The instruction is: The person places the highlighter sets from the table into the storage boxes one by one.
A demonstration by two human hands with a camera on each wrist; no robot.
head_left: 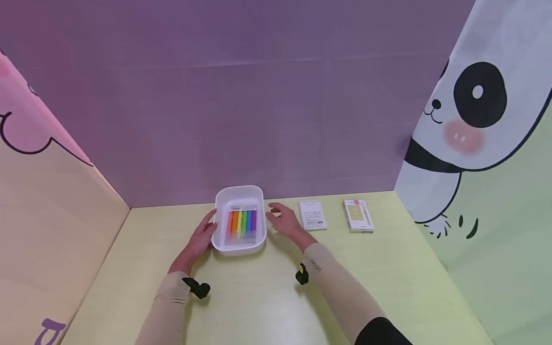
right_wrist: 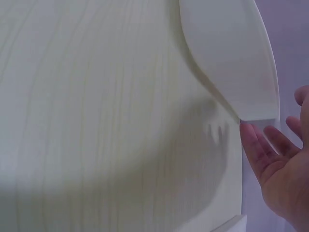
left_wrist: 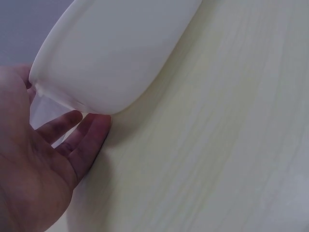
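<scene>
A white plastic tray (head_left: 240, 250) stands near the back of the table. Inside it lies a clear pack of rainbow-coloured sticks (head_left: 241, 225), which look like markers or crayons. At the tray's left side, my left hand (head_left: 202, 238) holds its edge; in the left wrist view the thumb is at the rim and the fingertips meet the outer wall. Beside the right side is my right hand (head_left: 286, 221), its fingers spread and loosely bent with nothing between them. From the right wrist view I cannot tell whether those fingertips (right_wrist: 246, 129) touch the tray.
Right of the tray, a white box or pad with printed text (head_left: 312, 215) lies flat. Farther right is a white box with a yellowish panel (head_left: 358, 216). Behind the table (head_left: 250, 302) rises a purple wall (head_left: 258, 120); decorated panels stand at both sides.
</scene>
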